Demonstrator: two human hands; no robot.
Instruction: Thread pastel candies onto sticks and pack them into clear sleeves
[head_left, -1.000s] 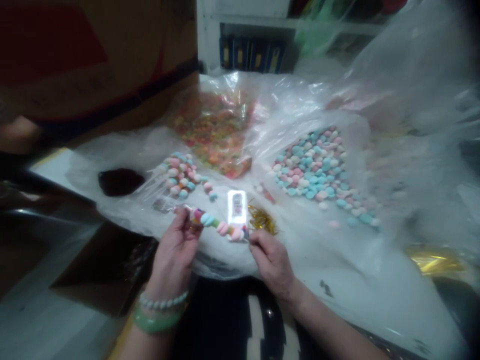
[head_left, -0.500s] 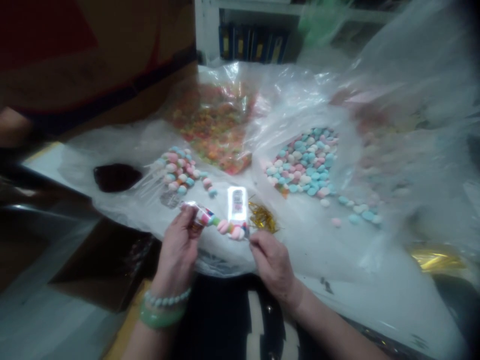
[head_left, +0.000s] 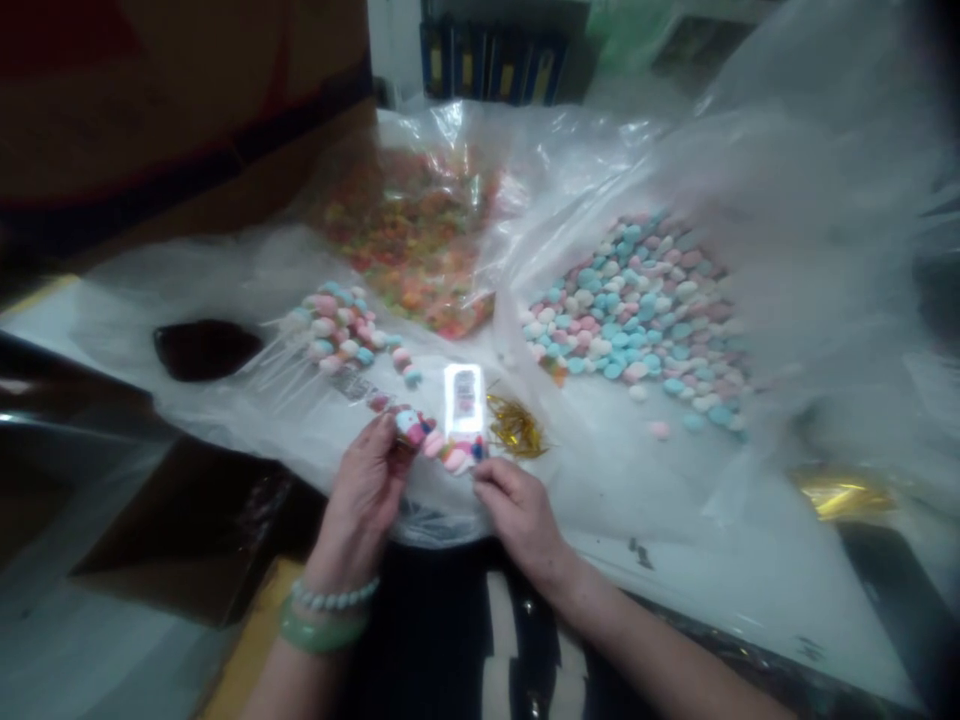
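Note:
Between my hands stretches a long clear packet of candy (head_left: 441,450) with pink, white and coloured sweets inside. My left hand (head_left: 371,475) pinches its left end, thumb against fingers. At the other end the fingers of my right hand (head_left: 517,500) are closed on the packet's tip. Just beyond lies a small bright white rectangle with printing (head_left: 464,398), glare hiding its details. Beside that is a small heap of gold twist ties (head_left: 517,422). A little pile of pastel candies (head_left: 341,328) sits beyond my left hand.
A plastic bag of orange, red and green gummies (head_left: 420,250) lies at the back. Pastel candies (head_left: 630,310) spread over plastic sheeting on the right. A large cardboard box (head_left: 187,110) stands back left, an open box (head_left: 180,530) lower left.
My hands have drawn slightly closer together, still holding the packet. The view has shifted a little; more of the right-hand candy pile shows. A hand at the far left edge is gone from view.

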